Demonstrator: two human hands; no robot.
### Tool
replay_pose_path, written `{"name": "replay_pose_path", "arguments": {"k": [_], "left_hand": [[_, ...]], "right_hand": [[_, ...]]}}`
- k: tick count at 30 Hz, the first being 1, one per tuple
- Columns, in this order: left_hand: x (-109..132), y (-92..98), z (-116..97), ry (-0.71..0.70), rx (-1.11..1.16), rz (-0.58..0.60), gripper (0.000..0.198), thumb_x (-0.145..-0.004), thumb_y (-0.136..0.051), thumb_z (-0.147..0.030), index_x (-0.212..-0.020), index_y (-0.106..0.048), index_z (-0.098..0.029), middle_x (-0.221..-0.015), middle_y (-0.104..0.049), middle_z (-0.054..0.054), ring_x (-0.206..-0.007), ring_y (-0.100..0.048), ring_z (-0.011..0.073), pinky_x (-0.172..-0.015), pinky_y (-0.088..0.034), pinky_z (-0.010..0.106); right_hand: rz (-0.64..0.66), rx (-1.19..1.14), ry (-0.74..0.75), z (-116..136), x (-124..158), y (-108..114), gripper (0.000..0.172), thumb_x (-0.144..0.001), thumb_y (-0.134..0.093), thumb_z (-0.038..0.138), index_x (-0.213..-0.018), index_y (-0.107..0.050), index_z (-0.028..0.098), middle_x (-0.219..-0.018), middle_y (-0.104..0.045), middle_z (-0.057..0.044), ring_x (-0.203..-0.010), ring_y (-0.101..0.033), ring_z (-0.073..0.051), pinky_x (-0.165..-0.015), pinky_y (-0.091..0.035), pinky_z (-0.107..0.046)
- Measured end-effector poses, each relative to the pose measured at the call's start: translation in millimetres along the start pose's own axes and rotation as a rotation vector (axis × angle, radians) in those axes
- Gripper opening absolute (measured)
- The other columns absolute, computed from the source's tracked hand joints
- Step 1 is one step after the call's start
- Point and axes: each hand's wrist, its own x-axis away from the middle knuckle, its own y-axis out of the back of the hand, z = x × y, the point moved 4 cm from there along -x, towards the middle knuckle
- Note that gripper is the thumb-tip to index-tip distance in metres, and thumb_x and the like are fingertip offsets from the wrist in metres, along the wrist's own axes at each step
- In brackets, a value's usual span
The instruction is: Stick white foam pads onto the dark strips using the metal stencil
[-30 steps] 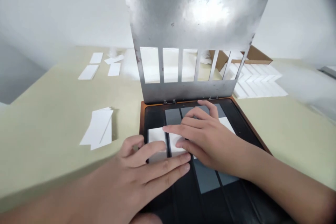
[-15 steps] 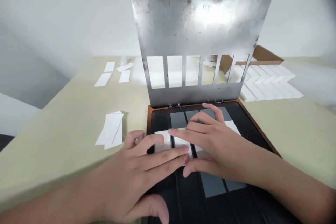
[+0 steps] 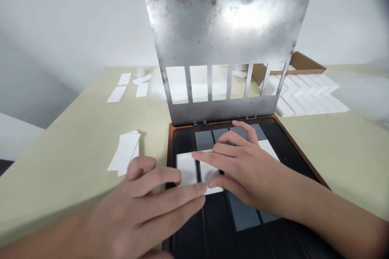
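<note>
A black tray (image 3: 243, 234) with a copper-coloured rim lies under my hands, and a scuffed metal plate (image 3: 225, 44) with a row of rectangular slots stands hinged at its far edge. Two white rectangular strips (image 3: 186, 168) (image 3: 209, 176) lie side by side in the tray's dark channels, and a third white strip (image 3: 267, 148) lies further right, partly under my right hand. My left hand (image 3: 142, 198) has its fingertips at the left strip's edge. My right hand (image 3: 243, 174) rests its fingers on the middle strip without gripping it.
A stack of white strips (image 3: 124, 156) lies on the beige table (image 3: 69, 137) left of the tray. Several more strips (image 3: 124, 85) lie further back. A herringbone of white strips (image 3: 305, 95) lies behind the plate on the right, beside a cardboard box flap (image 3: 299, 64).
My left hand has drawn back toward me and to the left, uncovering more of the left strip. My right hand has barely moved, and the view has shifted slightly.
</note>
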Motion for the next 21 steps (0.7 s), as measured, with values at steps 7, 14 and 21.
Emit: {"name": "replay_pose_path", "arguments": {"k": [7, 14, 21], "left_hand": [[-13.4, -2.3, 0.4, -0.092, -0.055, 0.208, 0.083, -0.100, -0.059, -0.071, -0.159, -0.050, -0.013, -0.166, -0.049, 0.004, -0.125, -0.055, 0.0340, -0.094, -0.041, 0.044], [-16.5, -2.7, -2.5, 0.017, -0.014, 0.171, 0.066, -0.105, -0.060, -0.060, -0.155, -0.055, -0.018, -0.164, -0.053, -0.001, -0.120, -0.055, 0.0290, -0.094, -0.035, 0.041], [-20.9, -0.3, -1.9, -0.026, -0.027, 0.201, 0.074, -0.100, -0.066, -0.059, -0.156, -0.053, -0.012, -0.161, -0.057, 0.002, -0.116, -0.053, 0.0308, -0.096, -0.031, 0.042]], "right_hand": [[0.014, -0.005, -0.019, -0.9, 0.0, -3.3, 0.048, -0.102, -0.059, 0.015, -0.150, -0.058, 0.025, -0.109, -0.076, -0.003, -0.112, -0.057, -0.026, -0.124, -0.010, -0.063], [-0.065, 0.002, 0.011, 0.2, 1.3, 6.5, 0.037, -0.111, -0.051, 0.027, -0.147, -0.062, 0.024, -0.108, -0.079, -0.002, -0.118, -0.058, -0.025, -0.127, -0.010, -0.062], [-0.043, 0.286, -0.115, -8.8, -1.3, -4.5, 0.062, -0.113, -0.038, 0.055, -0.154, -0.057, 0.012, -0.170, -0.043, -0.014, -0.156, -0.031, -0.041, -0.127, -0.016, -0.070]]}}
